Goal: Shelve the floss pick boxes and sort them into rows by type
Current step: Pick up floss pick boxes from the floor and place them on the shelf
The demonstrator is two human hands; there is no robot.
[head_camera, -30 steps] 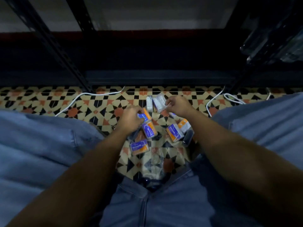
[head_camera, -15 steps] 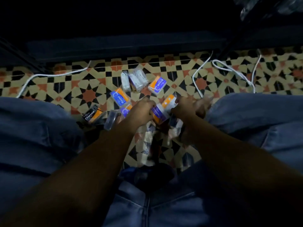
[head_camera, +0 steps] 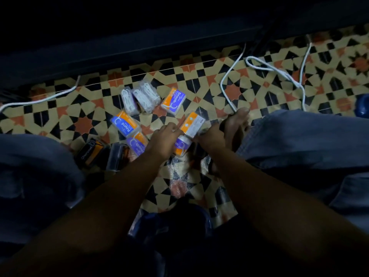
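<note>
The left hand (head_camera: 166, 136) lies knuckles-up among the boxes, fingers bent over an orange-and-blue floss pick box (head_camera: 181, 146) just beneath it; whether it grips that box or only rests on it is not clear. The right hand (head_camera: 211, 136), just beside it, pinches the lower end of a tilted orange-and-white box (head_camera: 192, 124), which stands between the two hands. Outward on the patterned tile floor (head_camera: 79, 108) lie a blue-and-orange "Round" box (head_camera: 124, 123), a "Smooth" box (head_camera: 137, 145) touching the left wrist, another orange "Smooth" box (head_camera: 174, 102) farther off, three clear packs of white picks (head_camera: 139, 98) side by side, and two dark charcoal boxes (head_camera: 103, 154) near the left knee. White cords (head_camera: 259, 64) trail across the tiles. The dark shelf (head_camera: 139, 48) ahead shows no boxes. This looks like gathering and sorting on the floor; shelving seems not yet begun. Next, like labels want grouping before a firm lift to the shelf.
</note>
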